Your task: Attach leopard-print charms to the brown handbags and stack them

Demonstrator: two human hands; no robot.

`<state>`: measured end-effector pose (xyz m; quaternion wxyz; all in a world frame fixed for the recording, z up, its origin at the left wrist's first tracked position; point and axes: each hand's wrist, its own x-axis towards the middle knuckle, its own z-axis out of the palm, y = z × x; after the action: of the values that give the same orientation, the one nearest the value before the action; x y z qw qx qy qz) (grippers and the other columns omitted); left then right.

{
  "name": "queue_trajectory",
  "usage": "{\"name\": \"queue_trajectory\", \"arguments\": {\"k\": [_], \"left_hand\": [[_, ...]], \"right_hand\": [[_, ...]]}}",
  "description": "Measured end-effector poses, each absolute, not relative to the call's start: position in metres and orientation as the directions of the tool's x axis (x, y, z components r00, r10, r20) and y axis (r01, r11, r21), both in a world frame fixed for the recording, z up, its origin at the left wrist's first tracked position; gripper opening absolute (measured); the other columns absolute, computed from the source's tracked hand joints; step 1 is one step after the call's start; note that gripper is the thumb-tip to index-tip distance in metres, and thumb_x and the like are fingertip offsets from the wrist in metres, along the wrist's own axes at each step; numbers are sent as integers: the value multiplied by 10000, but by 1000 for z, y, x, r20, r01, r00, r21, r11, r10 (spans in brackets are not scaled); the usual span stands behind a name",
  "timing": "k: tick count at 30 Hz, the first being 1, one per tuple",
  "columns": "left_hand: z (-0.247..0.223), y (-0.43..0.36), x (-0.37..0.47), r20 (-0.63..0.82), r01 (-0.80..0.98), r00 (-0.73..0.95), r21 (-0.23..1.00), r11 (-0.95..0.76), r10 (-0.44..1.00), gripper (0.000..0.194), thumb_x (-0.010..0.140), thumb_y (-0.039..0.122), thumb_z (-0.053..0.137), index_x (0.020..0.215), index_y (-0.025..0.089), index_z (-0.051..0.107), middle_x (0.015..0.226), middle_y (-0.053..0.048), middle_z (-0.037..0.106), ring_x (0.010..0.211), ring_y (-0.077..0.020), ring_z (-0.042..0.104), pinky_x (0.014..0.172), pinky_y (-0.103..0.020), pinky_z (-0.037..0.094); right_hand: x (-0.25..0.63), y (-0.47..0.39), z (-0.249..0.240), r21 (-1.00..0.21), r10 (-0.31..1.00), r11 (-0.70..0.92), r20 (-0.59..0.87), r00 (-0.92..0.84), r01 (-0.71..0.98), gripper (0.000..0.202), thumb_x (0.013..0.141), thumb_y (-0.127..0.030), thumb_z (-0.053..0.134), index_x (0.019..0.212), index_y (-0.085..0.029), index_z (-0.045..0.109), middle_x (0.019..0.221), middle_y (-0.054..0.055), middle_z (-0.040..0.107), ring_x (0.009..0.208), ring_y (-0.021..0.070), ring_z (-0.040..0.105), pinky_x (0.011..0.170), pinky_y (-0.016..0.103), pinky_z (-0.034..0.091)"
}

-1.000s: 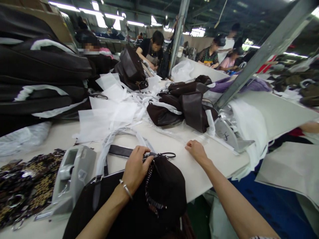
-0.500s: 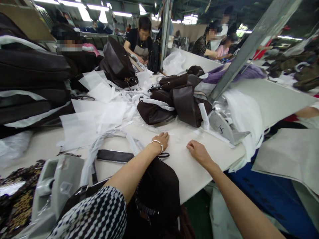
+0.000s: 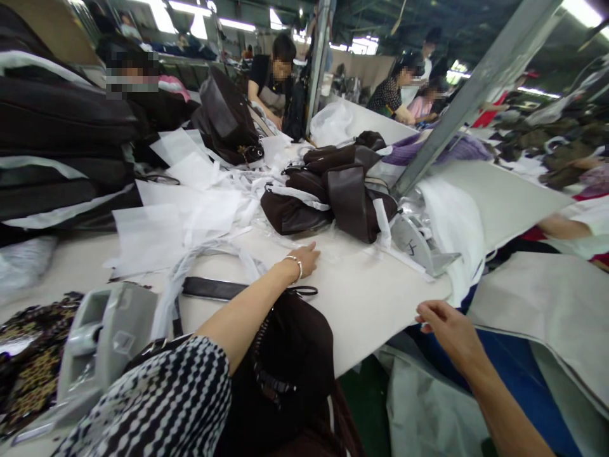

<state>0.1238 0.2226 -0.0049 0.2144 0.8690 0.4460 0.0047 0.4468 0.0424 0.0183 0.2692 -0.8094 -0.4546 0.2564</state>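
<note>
My left hand (image 3: 307, 259), with a bracelet at the wrist, reaches over the pale tabletop (image 3: 375, 289), its fingers stretched out and nothing in them. Below that wrist sits a dark brown bag (image 3: 297, 343) with a thin black loop and a braided chain at its front. A white-wrapped handle (image 3: 178, 285) and a dark strap (image 3: 214, 288) lie left of my forearm. Off to the right, my right hand (image 3: 450, 330) hangs by the table's edge with curled fingers; nothing shows in it. Beyond my left hand lie several dark brown bags (image 3: 349, 200).
White paper sheets (image 3: 190, 212) cover the left of the table. Two grey tape dispensers (image 3: 111, 336) (image 3: 419, 244) stand left and right. Stacked brown bags (image 3: 61, 120) rise at far left. A slanted metal post (image 3: 469, 101) crosses the right side. Co-workers (image 3: 273, 79) are behind.
My right hand has moved right and down, from above the tabletop to its right edge. My left hand stays near the same spot, its fingers less spread. The view has shifted slightly.
</note>
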Motion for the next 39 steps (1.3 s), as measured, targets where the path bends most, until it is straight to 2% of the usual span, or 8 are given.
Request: {"name": "queue_trajectory", "arguments": {"k": [4, 8, 15, 20, 25, 32, 36, 39], "left_hand": [[39, 177, 109, -73, 639, 654, 586, -499, 753, 433, 860, 293, 571, 1276, 171, 568, 1340, -132, 543, 1144, -270, 573, 1007, -396, 440], [63, 102, 85, -88, 162, 644, 987, -23, 760, 454, 877, 387, 528, 1271, 160, 529, 1249, -136, 592, 768, -144, 640, 601, -258, 518], [57, 38, 48, -210, -226, 381, 923, 312, 900, 415, 888, 525, 460, 813, 127, 550, 648, -32, 613, 488, -90, 562, 450, -192, 466], [49, 16, 49, -336, -115, 573, 870, 479, 748, 522, 832, 653, 447, 777, 140, 527, 528, -8, 577, 379, -103, 536, 354, -196, 434], [32, 5, 60, -304, -103, 661, 869, 485, 686, 655, 773, 783, 380, 737, 144, 516, 507, -9, 558, 337, -114, 522, 316, -216, 432], [34, 1, 46, -275, -39, 725, 899, 436, 632, 549, 847, 676, 393, 820, 147, 540, 601, -17, 590, 409, -114, 550, 367, -219, 441], [44, 13, 14, -198, 222, 454, 969, 105, 869, 206, 857, 367, 546, 913, 182, 618, 752, -7, 625, 618, -130, 591, 571, -247, 480], [29, 31, -3, -52, 524, 149, 851, -34, 987, 137, 833, 289, 572, 909, 196, 639, 897, -30, 648, 828, -176, 596, 780, -302, 473]], "right_hand": [[353, 36, 37, -805, 969, -229, -134, 208, 547, 278, 818, -470, 560, 805, -193, 577, 698, 28, 670, 595, 172, 600, 633, 298, 473], [282, 30, 49, -828, 993, -77, -115, -33, 555, 239, 871, -409, 522, 765, -200, 568, 681, 2, 624, 622, 159, 573, 603, 273, 443], [252, 20, 66, -758, 935, 162, -88, -345, 632, 180, 891, -331, 547, 794, -209, 638, 745, -4, 636, 684, 155, 574, 641, 270, 433], [231, 23, 83, -827, 953, 188, 23, -302, 529, 167, 855, -353, 619, 928, -243, 721, 985, 26, 692, 921, 190, 625, 814, 282, 467], [198, 22, 90, -900, 961, 71, -54, -271, 430, 139, 812, -334, 650, 820, -228, 738, 844, 24, 704, 765, 171, 651, 687, 258, 505], [195, 25, 90, -921, 940, -64, -185, -287, 383, 152, 796, -335, 689, 811, -186, 718, 799, 29, 698, 506, 102, 592, 498, 220, 495], [202, 34, 92, -951, 916, -280, -306, -260, 135, 234, 794, -397, 717, 860, -175, 678, 1072, 84, 686, 677, 155, 683, 542, 244, 563], [206, 43, 92, -941, 909, -337, -322, -265, -13, 240, 771, -392, 749, 851, -180, 668, 1027, 77, 689, 864, 224, 692, 651, 311, 597]]}}
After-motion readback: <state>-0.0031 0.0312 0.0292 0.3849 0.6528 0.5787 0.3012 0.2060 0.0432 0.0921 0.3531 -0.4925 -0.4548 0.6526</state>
